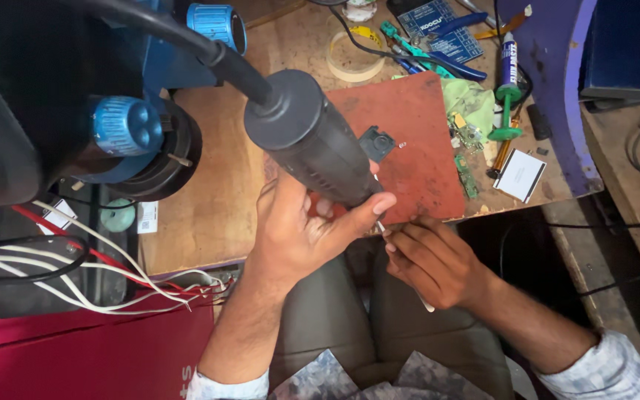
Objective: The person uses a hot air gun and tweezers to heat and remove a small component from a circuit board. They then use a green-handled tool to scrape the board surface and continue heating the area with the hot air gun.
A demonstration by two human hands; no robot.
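Black hot-air handle (312, 144) clamped in the left hand (298, 230); right hand (431, 259) pinches thin tweezers (381, 228) just beside it.

Handheld tool (312, 141) dark grey, black hose; mat (416, 148) brick red; knobs (124, 126) bright blue; tape roll (355, 55) cream; cloth (468, 96) pale green.

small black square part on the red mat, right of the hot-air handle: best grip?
Pinch the small black square part across two opposite outer edges, coming straight down from above. It lies flat on the red mat with a round opening in the middle, so only the rim offers purchase. Come in from its right side: the dark handle held by the left hand crowds its left.
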